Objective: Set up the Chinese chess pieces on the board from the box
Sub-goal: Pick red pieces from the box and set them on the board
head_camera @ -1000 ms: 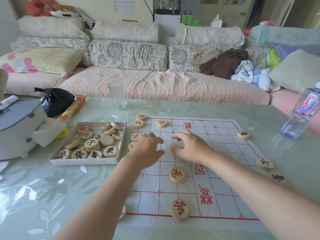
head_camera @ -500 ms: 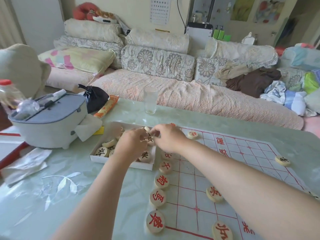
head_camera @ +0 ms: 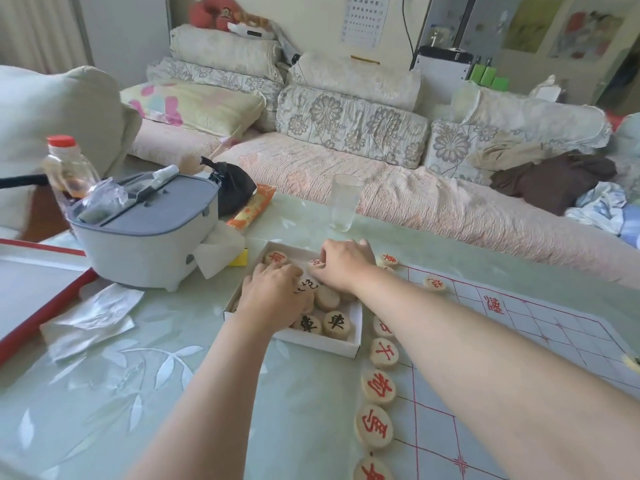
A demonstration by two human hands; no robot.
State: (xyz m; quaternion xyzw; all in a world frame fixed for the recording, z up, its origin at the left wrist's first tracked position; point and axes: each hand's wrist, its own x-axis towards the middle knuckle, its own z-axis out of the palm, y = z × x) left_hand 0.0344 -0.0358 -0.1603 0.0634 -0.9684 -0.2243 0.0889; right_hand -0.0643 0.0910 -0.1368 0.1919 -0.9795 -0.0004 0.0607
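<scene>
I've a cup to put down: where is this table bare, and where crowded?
Bare: the table between the silver wrapper and the left forearm; the strip right of the glass, behind the board. Crowded: the box, under the left hand and right hand, and around the grey container.

Views: one, worn on the person's head.
Position: above the near side of the table point(head_camera: 104, 393), looking out along the person's own arms.
Facing: forward and down; the box point(head_camera: 332, 344) sits mid-frame, and the board point(head_camera: 519, 341) is cut by the right and bottom edges.
Nearness: close; both forearms point(head_camera: 485, 375) fill the lower frame, and the sofa point(head_camera: 415, 202) lies beyond the table.
Lens: wide-angle.
</scene>
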